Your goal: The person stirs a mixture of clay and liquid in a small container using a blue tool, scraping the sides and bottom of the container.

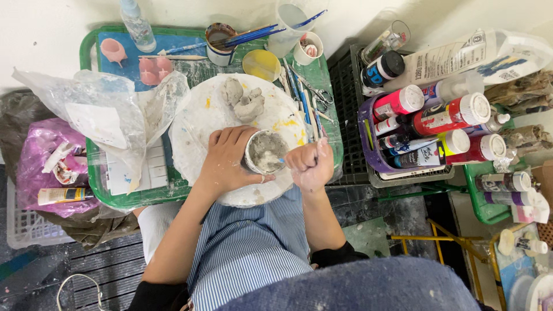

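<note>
The left hand [227,161] wraps around the clay cup [265,151] on the white plate [196,124], while the right hand [311,164] is closed as a fist on a thin brush [315,124]; the cup looks soft, damp and easily dented, so holding its side wall gently seems best.

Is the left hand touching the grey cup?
Touching. The head view shows the left hand wrapped around the grey cup, fingers pressed on its side.

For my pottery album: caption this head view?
Left hand steadies a clay cup on a white board while the right hand works inside it.
</note>
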